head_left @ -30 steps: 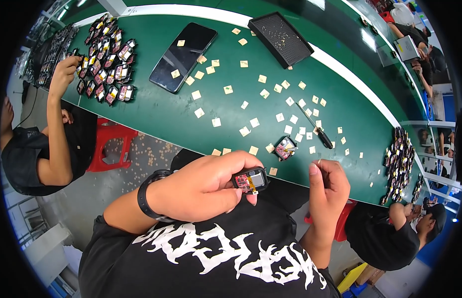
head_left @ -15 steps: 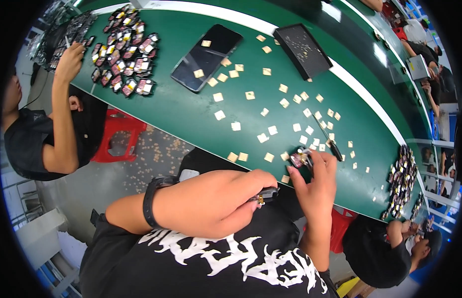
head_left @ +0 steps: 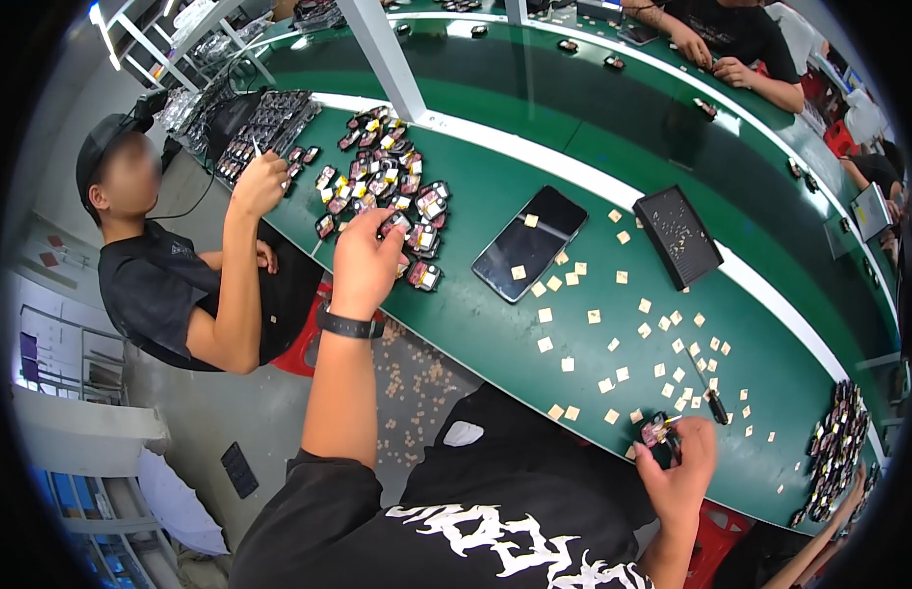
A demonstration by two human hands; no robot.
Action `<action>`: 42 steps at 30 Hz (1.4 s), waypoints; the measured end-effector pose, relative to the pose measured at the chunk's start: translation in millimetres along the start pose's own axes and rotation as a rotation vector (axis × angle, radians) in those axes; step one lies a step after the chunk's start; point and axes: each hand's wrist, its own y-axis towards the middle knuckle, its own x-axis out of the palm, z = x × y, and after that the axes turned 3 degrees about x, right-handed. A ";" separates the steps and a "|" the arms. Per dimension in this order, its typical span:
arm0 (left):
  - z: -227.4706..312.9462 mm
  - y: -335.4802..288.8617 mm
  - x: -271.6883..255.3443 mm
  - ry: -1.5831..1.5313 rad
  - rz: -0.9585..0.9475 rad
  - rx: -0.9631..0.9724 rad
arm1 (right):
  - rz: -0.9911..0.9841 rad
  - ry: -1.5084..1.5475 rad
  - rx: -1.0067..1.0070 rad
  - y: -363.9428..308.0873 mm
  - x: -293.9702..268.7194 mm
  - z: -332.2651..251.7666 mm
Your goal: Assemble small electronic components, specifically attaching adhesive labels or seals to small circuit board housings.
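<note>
My left hand (head_left: 367,263) reaches out to a heap of small black electronic units (head_left: 377,162) at the table's left. Its fingers are closed around one such black unit (head_left: 395,224) at the heap's near side. Near the table's front edge, my right hand (head_left: 683,466) grips another small electronic unit (head_left: 656,430) with a reddish circuit board and a black housing. Thumb and fingers pinch its right side, partly hiding it. Just beyond lies a thin screwdriver (head_left: 717,404) with a black handle, among many small cream square pads (head_left: 660,370).
A dark phone (head_left: 520,257) with two pads on it lies mid-table. Behind the pads sits a black tray (head_left: 662,231) of tiny parts. More units (head_left: 836,447) are heaped at right. A co-worker's hand (head_left: 260,185) works at left. A white post (head_left: 382,59) rises beyond the heap.
My left hand has moved from in front of my body out to the heap at left. My right hand still holds its unit near the table's edge. The view has shifted left.
</note>
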 end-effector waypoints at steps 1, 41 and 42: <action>-8.0 10.3 0.5 -0.010 0.004 0.009 | -0.003 0.001 0.005 -2.4 -0.7 1.1; 143.9 -173.0 100.3 -0.475 -0.872 0.341 | -0.072 0.015 -0.038 -5.4 -21.2 -60.8; 144.4 -173.5 100.3 -0.446 -0.859 0.357 | -0.073 -0.003 -0.096 -6.0 -19.5 -59.7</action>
